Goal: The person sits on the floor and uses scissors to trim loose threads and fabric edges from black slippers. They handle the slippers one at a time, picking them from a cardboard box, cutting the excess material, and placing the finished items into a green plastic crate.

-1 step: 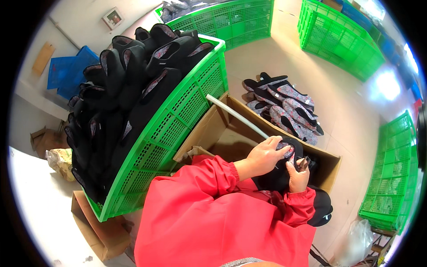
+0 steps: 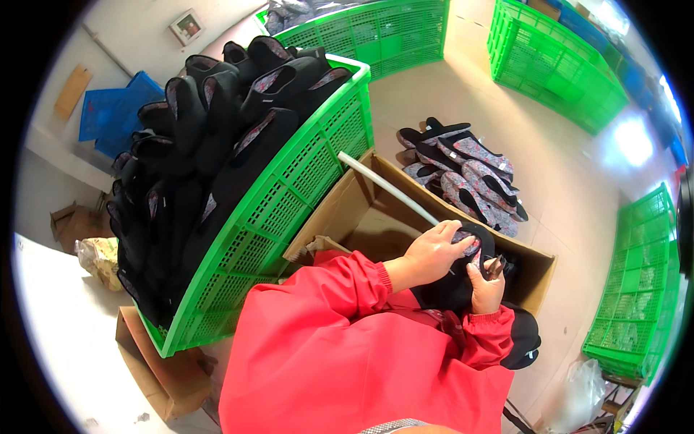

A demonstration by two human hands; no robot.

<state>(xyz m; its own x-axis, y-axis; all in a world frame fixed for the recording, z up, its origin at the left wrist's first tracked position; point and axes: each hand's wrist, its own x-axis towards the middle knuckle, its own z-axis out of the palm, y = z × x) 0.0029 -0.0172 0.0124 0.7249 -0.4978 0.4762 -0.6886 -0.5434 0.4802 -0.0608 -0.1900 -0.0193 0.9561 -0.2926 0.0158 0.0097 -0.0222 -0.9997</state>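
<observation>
A black slip-on shoe with a grey, red-flecked lining is held over an open cardboard box. My left hand pinches its opening, with the fingers closed on the lining. My right hand is closed around a small dark metal tool, apparently thread snips, and its thumb presses on the shoe's edge. A white rod runs from the box rim towards my left hand, where its end is hidden. Below my hands lie more black shoes, partly covered by my sleeves.
On the left stands a green crate heaped with black shoes. Beyond the box, a pile of patterned slippers lies on the floor. Other green crates stand further back and at right. A cardboard carton sits lower left.
The view has shifted very slightly. Both hands keep the same grip on the shoe and the tool.
</observation>
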